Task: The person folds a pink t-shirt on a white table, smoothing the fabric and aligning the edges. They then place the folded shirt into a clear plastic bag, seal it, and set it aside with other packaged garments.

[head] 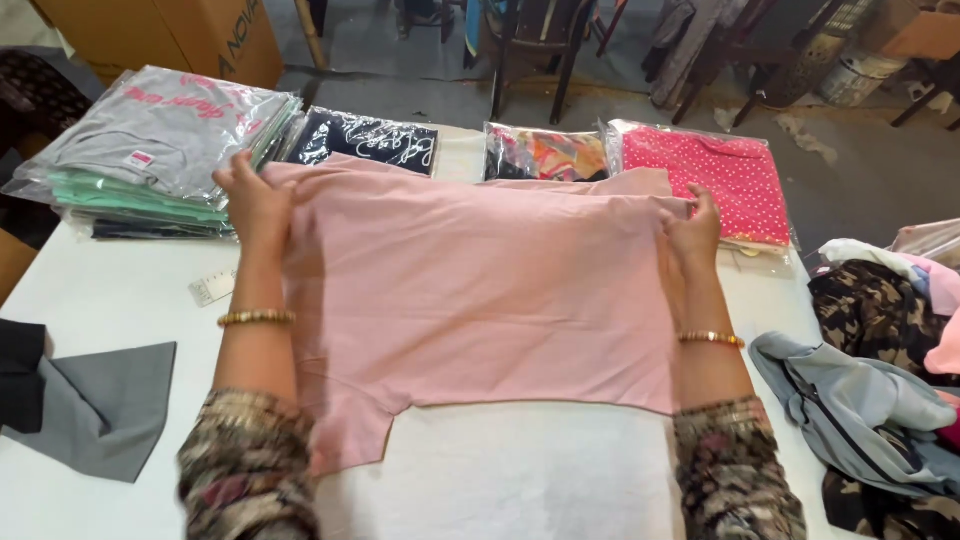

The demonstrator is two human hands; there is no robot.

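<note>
We see the left hand (255, 200) and right hand (694, 232) each with fingers clamped on the pink T-shirt (480, 300) at its far corners. The shirt lies flat mid-desk (100, 310); bagged garment stacks (150, 150) sit along the far edge.

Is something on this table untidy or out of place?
Mostly neat. The loose clothes heap at the right edge lies crumpled, unlike the bagged stacks. The pink shirt lies flat between both hands.

Left hand (255, 200) and right hand (695, 232) gripping pink shirt (480, 290) edges, apparently folded, white table (110, 310)
</note>
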